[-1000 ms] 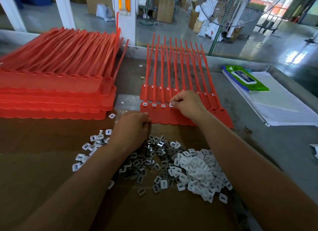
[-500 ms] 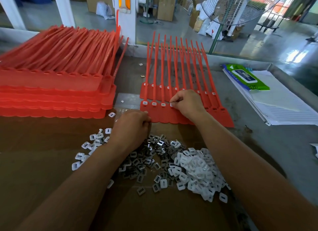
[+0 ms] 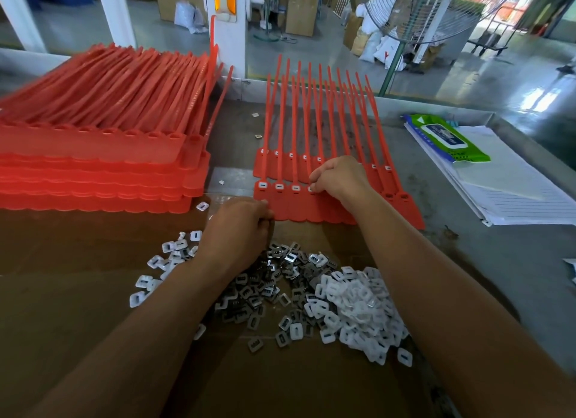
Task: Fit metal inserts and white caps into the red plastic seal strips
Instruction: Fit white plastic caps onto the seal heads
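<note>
— How far along?
— Front seal strip [image 3: 311, 210], mid-counter [image 3: 498, 277]: three sockets capped, right hand [image 3: 339, 176] pinches a white cap [image 3: 312, 189] at the fourth, the visible rest look empty.
— And the left hand [image 3: 240, 227]?
— Curled at the strip's edge, contents unclear. Loose caps [image 3: 358, 302], metal inserts [image 3: 265, 289] and a tall stack [image 3: 93, 155] wait.

Red seal strips [image 3: 327, 127] carry white caps [image 3: 279, 186]. White caps [image 3: 358, 305] and grey metal inserts [image 3: 249, 293] lie on brown cardboard [image 3: 78, 324]; a green-and-blue packet [image 3: 448, 138] tops white lined paper [image 3: 514, 196].
</note>
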`<state>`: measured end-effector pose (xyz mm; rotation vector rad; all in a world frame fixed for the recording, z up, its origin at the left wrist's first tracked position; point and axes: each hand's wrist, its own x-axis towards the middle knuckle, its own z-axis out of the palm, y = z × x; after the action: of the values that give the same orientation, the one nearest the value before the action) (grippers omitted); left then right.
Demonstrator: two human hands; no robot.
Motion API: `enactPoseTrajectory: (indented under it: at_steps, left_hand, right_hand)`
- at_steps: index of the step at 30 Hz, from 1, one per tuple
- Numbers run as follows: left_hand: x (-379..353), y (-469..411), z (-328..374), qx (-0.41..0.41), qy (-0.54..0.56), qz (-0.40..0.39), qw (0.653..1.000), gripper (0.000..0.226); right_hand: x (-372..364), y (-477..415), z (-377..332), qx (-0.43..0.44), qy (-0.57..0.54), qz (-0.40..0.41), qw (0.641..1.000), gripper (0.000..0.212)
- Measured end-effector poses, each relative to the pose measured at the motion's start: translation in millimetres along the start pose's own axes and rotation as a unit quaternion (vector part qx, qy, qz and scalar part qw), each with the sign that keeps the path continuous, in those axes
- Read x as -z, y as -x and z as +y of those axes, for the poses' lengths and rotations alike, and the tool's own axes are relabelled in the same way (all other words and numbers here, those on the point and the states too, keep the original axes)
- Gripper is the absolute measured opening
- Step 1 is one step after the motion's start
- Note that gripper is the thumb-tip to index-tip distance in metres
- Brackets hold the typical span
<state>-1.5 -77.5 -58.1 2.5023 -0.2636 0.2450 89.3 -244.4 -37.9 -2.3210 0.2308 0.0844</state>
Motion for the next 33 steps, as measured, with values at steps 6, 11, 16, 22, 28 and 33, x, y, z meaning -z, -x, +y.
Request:
enactPoseTrajectory:
  at_steps: [6,11,16,22,28,33]
  left_hand:
    - [0,0,1,0.0,0.0,0.0,1.0,0.025]
    - [0,-1,1,0.002,0.001,-0.004,1.0,0.025]
    - [0,-1,1,-0.001,-0.001,-0.001,1.0,0.025]
    - [-1,-1,0,-0.002,-0.008,0.006,1.0,0.025]
    - [-1,-2,-1,-0.007,-0.008,0.001,1.0,0.026]
    - [-2,-2,-1,-0.005,-0.013,0.001,1.0,0.027]
  right_hand:
    - [0,0,-4,-0.012,0.016,0.003,1.0,0.025]
    - [0,2,-2,0.005,0.023,-0.001,1.0,0.016]
    - [-3,3,6,0.053,0.034,0.018,0.998,0.022]
    - [8,10,11,0.092,0.013,-0.017,0.996,0.017]
    - [31,38,13,0.144,0.047,-0.039,0.988,0.013]
    - [50,76,23,0.155,0.058,-0.102,0.981,0.008]
